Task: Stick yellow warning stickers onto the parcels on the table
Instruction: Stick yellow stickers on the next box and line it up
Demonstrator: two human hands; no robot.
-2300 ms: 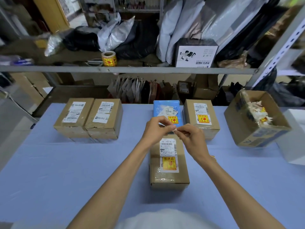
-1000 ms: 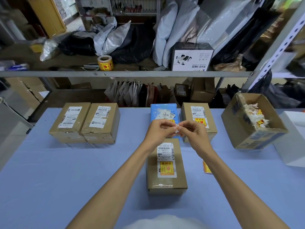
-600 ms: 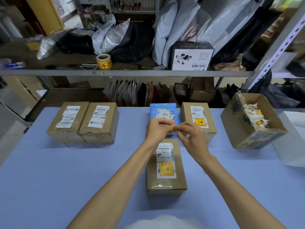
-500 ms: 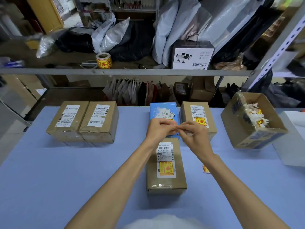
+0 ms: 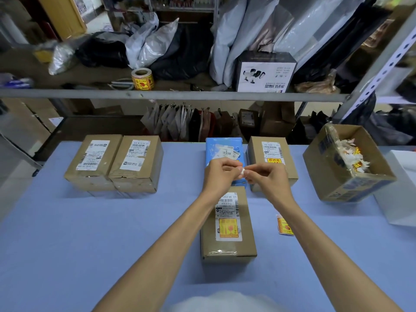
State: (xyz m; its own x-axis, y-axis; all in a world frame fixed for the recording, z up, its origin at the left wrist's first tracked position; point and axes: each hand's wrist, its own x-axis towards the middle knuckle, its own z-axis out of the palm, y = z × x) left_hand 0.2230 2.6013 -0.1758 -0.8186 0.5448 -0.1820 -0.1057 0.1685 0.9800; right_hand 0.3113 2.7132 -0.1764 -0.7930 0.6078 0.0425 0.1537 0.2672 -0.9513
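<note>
The nearest parcel (image 5: 227,248) lies lengthwise mid-table, a yellow sticker (image 5: 228,228) on its label. Bare blue table (image 5: 90,233) spreads wide to its left, and a loose sticker (image 5: 284,226) lies flat near its right. Over its far end the left hand (image 5: 219,176) and right hand (image 5: 267,179) meet, both pinching a small white scrap (image 5: 242,171). Behind them sit a blue parcel (image 5: 222,149) and a stickered brown parcel (image 5: 272,152). Far left, an outer parcel (image 5: 94,161) touches an inner parcel (image 5: 137,163) — neither shows yellow. Far right, an open carton (image 5: 346,188) holds paper scraps (image 5: 351,156).

Shipping label (image 5: 227,203) on nearest brown parcel (image 5: 227,246) reads "953-00 771", other labels too blurred.
</note>
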